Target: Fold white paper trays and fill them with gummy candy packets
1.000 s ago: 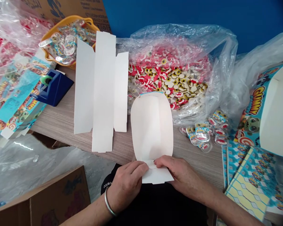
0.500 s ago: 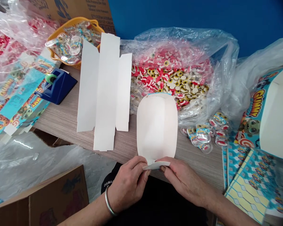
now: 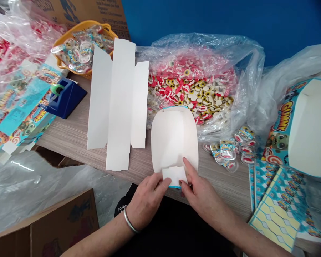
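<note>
A white cardboard box [image 3: 171,139], partly folded with rounded side walls, lies at the table's near edge in front of me. Its near end flap [image 3: 173,175] is folded inward, with a blue edge showing. My left hand [image 3: 148,196] pinches the flap's left side, thumb on top. On the right side of the flap, my right hand [image 3: 200,192] grips with the thumb while the index finger reaches along the box's inner wall. To the left, an unfolded white box blank [image 3: 120,107] lies flat with its creases showing.
Behind the box sits a clear bag of gummy candies [image 3: 195,89]. Small candy packs [image 3: 227,150] and sticker sheets [image 3: 276,207] lie right, near a printed display box [image 3: 307,128]. At left are a blue tape dispenser [image 3: 62,98], a yellow basket [image 3: 60,60] and printed cartons [image 3: 18,107].
The near end flap has turned from standing edge-on to lying inward over the box floor. My right index finger has stretched forward into the box, and both hands have shifted slightly.
</note>
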Demonstrator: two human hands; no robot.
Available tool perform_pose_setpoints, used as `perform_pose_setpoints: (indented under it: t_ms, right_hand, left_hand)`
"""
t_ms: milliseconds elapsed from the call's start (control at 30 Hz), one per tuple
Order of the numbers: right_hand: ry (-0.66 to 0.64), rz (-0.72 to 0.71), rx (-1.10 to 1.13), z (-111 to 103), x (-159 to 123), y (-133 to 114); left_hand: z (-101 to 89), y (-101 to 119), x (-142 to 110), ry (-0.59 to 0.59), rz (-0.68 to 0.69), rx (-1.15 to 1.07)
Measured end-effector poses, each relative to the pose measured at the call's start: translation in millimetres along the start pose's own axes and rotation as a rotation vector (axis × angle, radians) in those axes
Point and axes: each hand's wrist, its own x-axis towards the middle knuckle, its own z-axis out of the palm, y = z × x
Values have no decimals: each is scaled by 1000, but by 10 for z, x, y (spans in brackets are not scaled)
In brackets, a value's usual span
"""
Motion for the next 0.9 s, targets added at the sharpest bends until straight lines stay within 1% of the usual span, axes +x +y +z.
perform_pose_setpoints:
  t_ms: [100, 200, 267, 300, 333, 400, 433, 500, 600, 700, 767, 900]
  right_hand:
    - [34, -67, -304, -56, -81, -90]
    - [129, -262, -521, -69, -138, -202]
    - [104, -386, -590, -14, -118, -263]
    - [65, -408, -621, 27, -86, -287]
    - [17, -400, -653, 70, -44, -307]
    - [-70, -328, -699, 138, 60, -334]
    - [-94, -287, -706, 156, 112, -340]
    - [-114, -245, -681, 160, 198, -338]
    - [-145, -261, -602, 122, 271, -319]
    - [-185, -257, -591, 94, 299, -315]
    - [-193, -251, -615, 93, 299, -323]
    - [-159, -254, -648, 121, 264, -350]
  left_hand:
    - [14, 24, 44, 29, -7, 20]
    - [22, 39, 84, 0, 33, 26]
    - [31, 40, 90, -18, 47, 25]
    - [39, 37, 86, -16, 47, 27]
    - [49, 33, 78, -11, 48, 28]
    - [82, 16, 53, -2, 52, 24]
    - [104, 2, 36, 7, 57, 24]
    - [161, -35, -3, 44, 64, 43]
    - [260, -94, -56, 141, 32, 95]
    - [346, -129, -82, 201, -13, 86]
    - [375, -138, -84, 218, -17, 66]
    - [369, -152, -70, 262, 5, 51]
